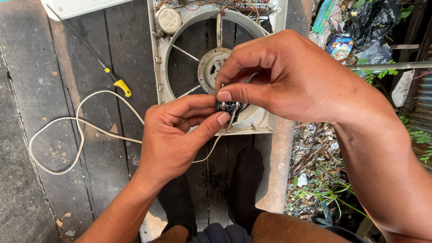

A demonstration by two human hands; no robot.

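Both my hands, left hand (173,135) and right hand (274,76), pinch the small black switch block (228,106) above the near fan housing (158,67); a tug on its thin wires (215,143) could, I judge, snap them.

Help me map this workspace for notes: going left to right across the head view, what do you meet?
White cord loop → yellow-handled screwdriver → left hand → small black part pinched by both hands → right hand → litter and leaves past the deck edge.
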